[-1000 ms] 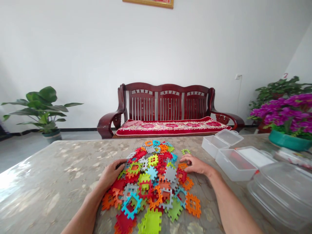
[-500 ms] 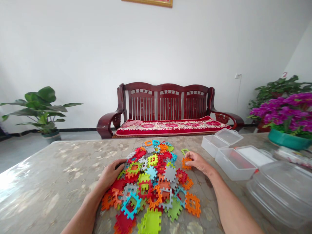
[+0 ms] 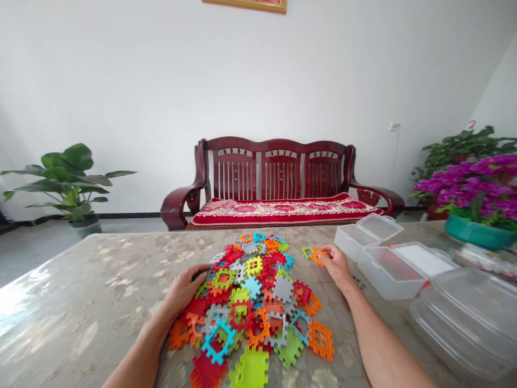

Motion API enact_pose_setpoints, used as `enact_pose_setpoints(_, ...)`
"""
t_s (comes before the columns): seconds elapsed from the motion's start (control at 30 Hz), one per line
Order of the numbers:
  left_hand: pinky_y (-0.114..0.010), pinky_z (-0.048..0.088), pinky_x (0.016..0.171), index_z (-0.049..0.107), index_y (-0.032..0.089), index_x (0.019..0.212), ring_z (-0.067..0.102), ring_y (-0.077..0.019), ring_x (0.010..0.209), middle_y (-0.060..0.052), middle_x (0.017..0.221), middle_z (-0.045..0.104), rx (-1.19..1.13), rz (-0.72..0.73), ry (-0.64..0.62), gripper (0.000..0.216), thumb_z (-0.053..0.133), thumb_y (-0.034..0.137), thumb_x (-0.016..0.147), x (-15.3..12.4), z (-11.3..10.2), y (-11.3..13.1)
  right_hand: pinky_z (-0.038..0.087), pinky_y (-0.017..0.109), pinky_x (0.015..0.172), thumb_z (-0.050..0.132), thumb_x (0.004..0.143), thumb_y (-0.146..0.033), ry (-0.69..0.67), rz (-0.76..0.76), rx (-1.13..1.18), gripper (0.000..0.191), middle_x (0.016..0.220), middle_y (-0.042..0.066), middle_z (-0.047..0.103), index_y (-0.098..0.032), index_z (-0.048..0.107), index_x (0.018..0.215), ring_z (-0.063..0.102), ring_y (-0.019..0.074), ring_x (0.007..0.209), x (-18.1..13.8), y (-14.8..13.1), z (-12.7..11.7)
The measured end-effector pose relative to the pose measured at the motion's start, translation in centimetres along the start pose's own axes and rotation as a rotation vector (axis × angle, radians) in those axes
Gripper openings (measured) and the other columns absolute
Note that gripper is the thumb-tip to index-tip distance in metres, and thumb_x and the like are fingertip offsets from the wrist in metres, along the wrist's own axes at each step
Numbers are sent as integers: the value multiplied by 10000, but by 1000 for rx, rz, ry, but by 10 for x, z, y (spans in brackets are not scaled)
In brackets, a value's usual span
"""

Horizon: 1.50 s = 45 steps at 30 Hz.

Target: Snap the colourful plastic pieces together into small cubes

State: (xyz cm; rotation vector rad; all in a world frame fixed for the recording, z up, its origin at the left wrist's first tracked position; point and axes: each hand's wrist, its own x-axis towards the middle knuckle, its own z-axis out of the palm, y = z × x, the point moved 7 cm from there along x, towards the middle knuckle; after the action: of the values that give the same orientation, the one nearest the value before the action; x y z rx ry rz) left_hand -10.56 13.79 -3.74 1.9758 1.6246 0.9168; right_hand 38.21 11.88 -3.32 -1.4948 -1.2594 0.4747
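Now the right hand pinches an orange piece by its edge, so it could slip. The left hand lies open on the pile.

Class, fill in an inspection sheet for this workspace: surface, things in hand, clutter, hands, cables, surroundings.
Surface: marbled beige tabletop, glare at its left.
Things in hand: orange toothed plastic tile, pinched at fingertips; heap of many-coloured toothed plastic tiles, flat and overlapping.
Clutter: lone green tile beside the orange one; clear plastic boxes at right, the far one's lid open.
Hands: right hand holds the orange tile; left hand rests on the heap's left edge.
Cables: thin white cord hangs from a wall socket.
Surroundings: dark red wooden bench, green leafy pot plant, purple flowers in a teal pot.
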Motion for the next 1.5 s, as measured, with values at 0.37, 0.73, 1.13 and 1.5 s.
enact_pose_setpoints(0.37,-338,465,938,697,231,1080,634,-238,1018,-21,1084,719,-1,-8,-8,428,493,450,774,2,2,-5,420,321,754,530,760,-181,98,-125,-774,203,933,65,675,-241,685,877,569,228,883,-2,-9,-22)
enact_pose_setpoints(0.73,-346,455,945,678,235,1112,626,-245,1029,-23,1099,713,8,-28,-19,435,485,444,784,0,2,-4,408,323,857,490,827,-160,-28,-209,-895,243,929,90,687,-206,715,906,583,226,919,0,-9,-4)
enact_pose_setpoints(1.13,-355,434,980,672,237,1121,617,-242,1050,-27,1122,702,13,-25,-25,430,484,443,793,2,4,-11,376,307,964,403,799,-40,-87,-194,-842,409,1129,108,654,-176,670,1077,565,221,1079,3,-2,5)
enact_pose_setpoints(1.5,-350,442,969,666,245,1130,620,-235,1045,-17,1115,705,24,-29,-27,432,477,441,796,0,4,-7,383,318,916,458,800,-112,1,-182,-923,329,1051,92,664,-226,698,994,577,233,1001,1,-7,-7)
